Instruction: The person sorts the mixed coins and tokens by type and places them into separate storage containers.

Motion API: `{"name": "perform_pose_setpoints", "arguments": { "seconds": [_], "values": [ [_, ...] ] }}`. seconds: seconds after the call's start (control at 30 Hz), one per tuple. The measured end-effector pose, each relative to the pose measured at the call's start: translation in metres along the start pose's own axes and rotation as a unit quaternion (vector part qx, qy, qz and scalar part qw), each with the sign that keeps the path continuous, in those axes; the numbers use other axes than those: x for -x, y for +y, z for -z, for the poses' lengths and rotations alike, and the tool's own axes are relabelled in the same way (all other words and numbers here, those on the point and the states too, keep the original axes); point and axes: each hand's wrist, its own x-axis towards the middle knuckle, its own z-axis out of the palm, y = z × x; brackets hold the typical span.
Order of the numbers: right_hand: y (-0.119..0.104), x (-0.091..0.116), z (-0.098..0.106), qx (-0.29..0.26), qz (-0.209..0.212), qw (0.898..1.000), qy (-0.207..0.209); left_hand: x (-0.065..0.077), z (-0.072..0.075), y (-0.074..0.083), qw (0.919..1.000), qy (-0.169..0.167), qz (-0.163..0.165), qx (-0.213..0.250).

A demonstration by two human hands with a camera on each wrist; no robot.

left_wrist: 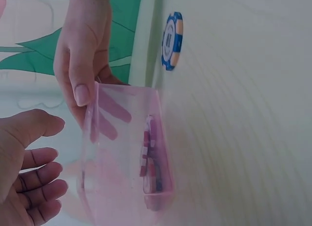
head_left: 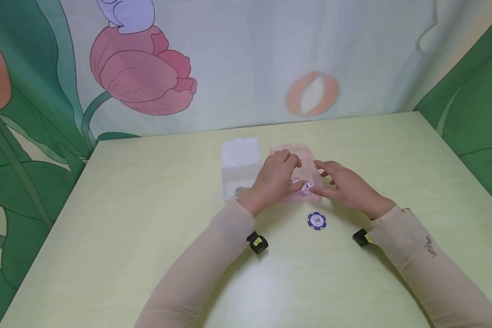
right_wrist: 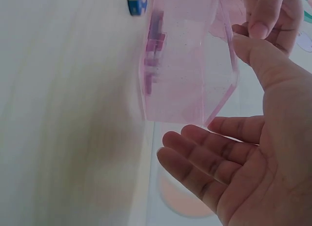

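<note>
A pink see-through box (head_left: 308, 167) stands on the table with several poker chips (left_wrist: 150, 172) inside; red and white edges show through its wall. My right hand (head_left: 348, 184) holds the box at its right end, the thumb on the near rim and the index finger at the far corner, other fingers loose. Over the box's left part hovers my left hand (head_left: 272, 177), its fingers loosely bent and nothing between them in the left wrist view. In front of the box a blue-and-white poker chip (head_left: 317, 221) marked 10 lies flat.
Left of the pink box stands a white box (head_left: 242, 171) with its lid raised and some clear round pieces (head_left: 241, 191) inside, partly behind my left wrist. A printed curtain (head_left: 246, 68) hangs behind the table (head_left: 147, 205).
</note>
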Motion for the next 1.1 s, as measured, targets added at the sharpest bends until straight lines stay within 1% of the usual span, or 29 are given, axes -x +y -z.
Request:
{"name": "perform_pose_setpoints", "arguments": {
  "seconds": [0.23, 0.47, 0.6, 0.77, 0.97, 1.1],
  "values": [
    [-0.001, 0.002, 0.001, 0.002, 0.007, 1.000, 0.008, 0.010, 0.005, 0.008, 0.9997, 0.014, -0.017, 0.006],
    [0.002, 0.004, -0.001, 0.003, 0.023, 0.999, 0.030, 0.022, 0.007, 0.012, 0.9980, 0.035, -0.053, 0.001],
    [0.004, 0.005, -0.001, 0.008, 0.031, 0.999, 0.040, 0.029, 0.006, 0.014, 0.9967, 0.043, -0.069, -0.002],
    [0.004, 0.004, 0.000, 0.012, 0.044, 0.998, 0.052, 0.037, 0.002, 0.016, 0.9945, 0.056, -0.087, -0.018],
    [0.004, 0.001, -0.001, 0.012, 0.049, 0.997, 0.055, 0.044, -0.004, 0.017, 0.9945, 0.041, -0.090, -0.034],
    [0.003, -0.001, -0.002, 0.013, 0.051, 0.997, 0.055, 0.046, -0.007, 0.018, 0.9944, 0.032, -0.094, -0.035]
  ]
}}
